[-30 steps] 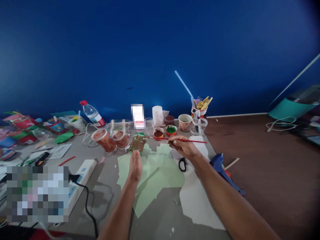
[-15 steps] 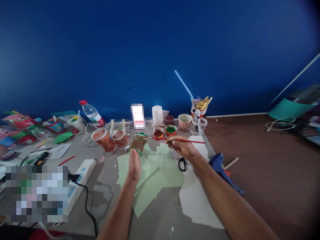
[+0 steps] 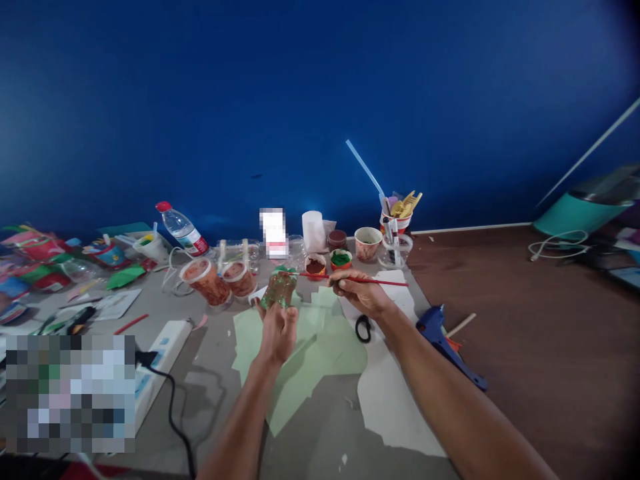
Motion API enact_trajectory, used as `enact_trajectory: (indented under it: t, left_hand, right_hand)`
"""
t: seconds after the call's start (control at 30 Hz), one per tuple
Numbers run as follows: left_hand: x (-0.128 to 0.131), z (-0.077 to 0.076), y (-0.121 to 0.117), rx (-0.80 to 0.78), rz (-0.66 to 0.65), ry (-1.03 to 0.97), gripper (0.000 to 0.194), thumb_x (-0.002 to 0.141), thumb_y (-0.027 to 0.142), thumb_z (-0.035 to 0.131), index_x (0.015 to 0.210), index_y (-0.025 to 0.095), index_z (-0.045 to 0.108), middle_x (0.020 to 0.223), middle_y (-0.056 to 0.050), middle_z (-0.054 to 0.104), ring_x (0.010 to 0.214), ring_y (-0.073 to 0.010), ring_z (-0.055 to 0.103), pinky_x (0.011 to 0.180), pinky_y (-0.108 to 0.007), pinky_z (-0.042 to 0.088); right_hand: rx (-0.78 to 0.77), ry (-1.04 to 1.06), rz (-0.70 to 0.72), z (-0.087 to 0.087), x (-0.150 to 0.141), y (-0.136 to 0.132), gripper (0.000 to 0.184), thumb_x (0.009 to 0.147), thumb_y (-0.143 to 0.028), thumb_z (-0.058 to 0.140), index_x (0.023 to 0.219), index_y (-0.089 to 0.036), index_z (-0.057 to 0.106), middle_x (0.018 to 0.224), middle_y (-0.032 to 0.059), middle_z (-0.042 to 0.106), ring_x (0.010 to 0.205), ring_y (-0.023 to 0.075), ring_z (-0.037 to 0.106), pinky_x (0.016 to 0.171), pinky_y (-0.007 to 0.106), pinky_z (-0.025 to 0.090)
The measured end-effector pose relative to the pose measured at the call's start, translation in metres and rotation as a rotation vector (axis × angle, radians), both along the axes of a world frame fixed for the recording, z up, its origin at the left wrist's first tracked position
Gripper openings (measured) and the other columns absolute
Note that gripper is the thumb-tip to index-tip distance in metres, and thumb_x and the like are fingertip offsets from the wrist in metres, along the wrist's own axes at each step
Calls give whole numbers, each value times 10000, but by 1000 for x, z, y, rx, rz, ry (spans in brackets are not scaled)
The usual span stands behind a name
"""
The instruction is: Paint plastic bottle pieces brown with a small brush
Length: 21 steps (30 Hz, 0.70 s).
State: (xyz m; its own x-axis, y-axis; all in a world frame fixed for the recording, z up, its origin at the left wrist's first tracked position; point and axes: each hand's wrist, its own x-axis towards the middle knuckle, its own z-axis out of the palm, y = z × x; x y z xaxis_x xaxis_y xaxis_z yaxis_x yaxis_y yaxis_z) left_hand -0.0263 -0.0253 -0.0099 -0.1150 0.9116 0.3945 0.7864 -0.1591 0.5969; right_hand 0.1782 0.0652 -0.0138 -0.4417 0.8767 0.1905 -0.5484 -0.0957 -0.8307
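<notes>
My left hand (image 3: 278,331) is closed around the lower end of a small painted piece (image 3: 279,288), brown and green, held upright above light green paper sheets (image 3: 320,347). My right hand (image 3: 361,294) pinches a thin red paintbrush (image 3: 373,282) that lies level, its tip reaching left to the top of the painted piece. Just behind the brush stand small open paint pots, one brown (image 3: 315,265) and one green (image 3: 341,258).
Black scissors (image 3: 363,327) and a blue glue gun (image 3: 443,334) lie right of the green paper, on white paper (image 3: 395,413). Two orange-painted cups (image 3: 220,281), a water bottle (image 3: 180,228), a tool cup (image 3: 397,217) and a power strip (image 3: 157,353) stand around. Clutter fills the table's left.
My left hand has turned, with its fingers now showing around the painted piece. The piece and the brush tip have come slightly closer together. The view has shifted a little.
</notes>
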Motion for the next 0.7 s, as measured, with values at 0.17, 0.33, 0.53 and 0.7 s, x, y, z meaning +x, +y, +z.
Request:
enact_trajectory:
  t: [0.17, 0.33, 0.53, 0.7]
  left_hand:
    - [1, 3, 0, -52, -9, 125, 728, 940, 592, 67, 1261, 236, 615, 1122, -146, 695, 1262, -321, 498, 1131, -616, -79]
    - [1, 4, -1, -28, 11, 251, 687, 965, 538, 82, 1304, 202, 576, 1126, -165, 704, 1268, -322, 497, 1122, -621, -109]
    - [-3, -1, -1, 54, -1, 308, 600, 982, 493, 193, 1393, 169, 486, 1211, -199, 666, 1282, -337, 489, 1123, -626, -71]
    - [-2, 1, -1, 53, -2, 326, 558, 973, 466, 263, 1382, 175, 508, 1257, -206, 645, 1252, -363, 519, 1120, -642, -23]
  right_hand:
    - [15, -75, -24, 0, 7, 1, 148, 640, -305, 812, 749, -210, 779, 770, 37, 710, 619, 119, 477, 588, 287, 337]
    - [32, -44, -47, 2, 7, 0, 118, 668, -306, 789, 746, -220, 770, 769, 30, 701, 618, 119, 473, 595, 291, 344]
    - [46, -139, -32, 1, 6, 0, 126, 667, -302, 775, 750, -209, 765, 752, 37, 693, 614, 131, 457, 589, 300, 341]
    - [15, -95, -64, 1, 9, 0, 117, 656, -304, 776, 733, -217, 759, 758, 38, 691, 618, 137, 459, 601, 308, 339]
